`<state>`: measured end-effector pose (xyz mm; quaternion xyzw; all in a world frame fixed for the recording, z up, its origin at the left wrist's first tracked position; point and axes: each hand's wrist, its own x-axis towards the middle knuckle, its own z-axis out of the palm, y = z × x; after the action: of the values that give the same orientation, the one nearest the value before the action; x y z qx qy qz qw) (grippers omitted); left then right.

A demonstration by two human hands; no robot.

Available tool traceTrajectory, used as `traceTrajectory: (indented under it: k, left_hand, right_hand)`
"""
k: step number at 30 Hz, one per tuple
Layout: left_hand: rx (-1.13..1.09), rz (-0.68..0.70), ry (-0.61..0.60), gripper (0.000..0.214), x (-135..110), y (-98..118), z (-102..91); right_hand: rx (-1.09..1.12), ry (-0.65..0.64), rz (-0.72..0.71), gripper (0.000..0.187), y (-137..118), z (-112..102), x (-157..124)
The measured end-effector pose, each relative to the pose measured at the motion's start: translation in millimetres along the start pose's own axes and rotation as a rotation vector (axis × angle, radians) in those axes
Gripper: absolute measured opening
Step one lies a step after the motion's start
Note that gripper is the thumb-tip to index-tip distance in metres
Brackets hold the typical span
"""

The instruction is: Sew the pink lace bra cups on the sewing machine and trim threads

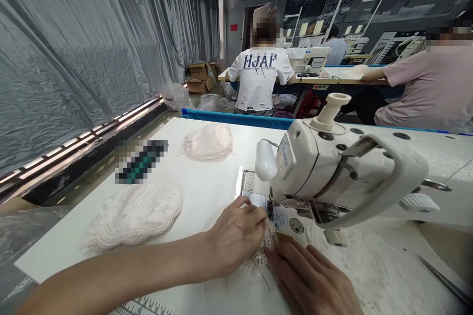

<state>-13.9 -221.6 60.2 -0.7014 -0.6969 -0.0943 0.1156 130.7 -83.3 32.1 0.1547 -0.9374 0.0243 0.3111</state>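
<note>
A white sewing machine (303, 157) stands over the table, its presser foot and needle area (271, 210) just ahead of my fingers. Beneath that foot, a strip of white lace fabric (259, 259) runs toward me, with a dark loose thread trailing from it. My left hand (238, 236) is closed on the lace from the left, fingers curled and close to the foot. From the right, my right hand (312, 275) grips the lace edge between its fingertips, next to the left hand. Part of the lace is hidden under both hands.
White lace pieces (136, 214) lie at left, a pale pink piece (209, 142) farther back. More white lace (384, 268) spreads at right near metal tweezers (441, 278). A ruler (146, 306) lies at the front edge. Two people (258, 76) sit beyond the table.
</note>
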Motion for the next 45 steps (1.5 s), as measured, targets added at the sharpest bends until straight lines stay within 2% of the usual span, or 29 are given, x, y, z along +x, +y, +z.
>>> traceTrajectory:
  k: [4, 7, 13, 19, 23, 25, 28, 32, 40, 45]
  left_hand:
    - [-0.104, -0.021, 0.026, 0.013, 10, -13, 12.7]
    - [-0.146, -0.056, 0.005, 0.016, 18, -22, 18.9]
    - [-0.202, -0.076, -0.021, 0.020, 32, -33, 19.4]
    - [-0.282, -0.105, -0.124, 0.022, 43, -38, 20.7]
    - [-0.267, -0.173, -0.111, 0.025, 40, -28, 14.1]
    - [-0.197, -0.205, -0.051, 0.027, 32, -15, 9.7]
    - [-0.025, -0.121, 0.054, 0.022, 15, 8, 4.9]
    - [0.097, -0.066, 0.098, 0.017, 0, 29, 3.8]
    - [0.147, -0.086, 0.227, 0.016, 2, 33, 8.0]
    - [0.166, -0.078, 0.190, 0.015, 2, 30, 10.9]
  right_hand:
    - [-0.104, -0.022, 0.052, 0.033, 3, 4, -4]
    - [-0.146, -0.086, 0.085, 0.035, 7, 6, -5]
    - [-0.207, -0.158, 0.094, 0.037, 13, 10, -8]
    - [-0.237, -0.171, 0.130, 0.039, 14, 13, -8]
    - [-0.193, -0.156, 0.116, 0.036, 13, 11, -7]
    - [-0.171, -0.131, 0.107, 0.033, 12, 10, -8]
    - [-0.136, -0.093, 0.082, 0.033, 11, 6, -10]
    - [-0.125, -0.074, 0.068, 0.039, 10, 2, -11]
    - [-0.118, -0.037, 0.077, 0.034, 10, -1, -6]
    - [-0.118, -0.096, 0.064, 0.031, 12, 2, -9]
